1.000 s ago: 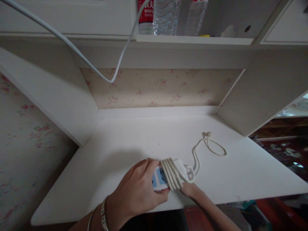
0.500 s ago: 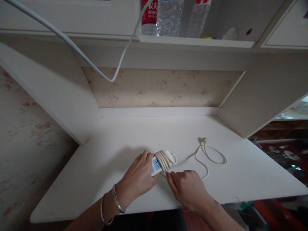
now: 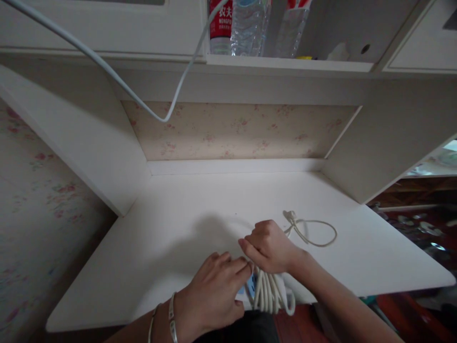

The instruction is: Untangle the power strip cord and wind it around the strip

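A white power strip (image 3: 245, 291) with blue socket faces is at the desk's front edge, its right part wrapped in several turns of cream cord (image 3: 267, 291). My left hand (image 3: 219, 290), with silver bangles on the wrist, is closed on the strip's left end. Just above the wound cord, my right hand (image 3: 269, 245) is closed on the cord, the gripped part mostly hidden by the fingers. The cord's loose end lies on the desk to the right, in a loop (image 3: 323, 244) beside its plug (image 3: 290, 215).
The white desk (image 3: 200, 195) has side panels and a shelf above, holding plastic bottles (image 3: 248, 28). A white cable (image 3: 143, 102) hangs across the upper left. Dark clutter (image 3: 424, 224) stands beyond the desk at the right.
The power strip and my left hand have moved down and right, toward the desk's front edge. My right hand has risen above the strip. The plug and loose cord have shifted left.
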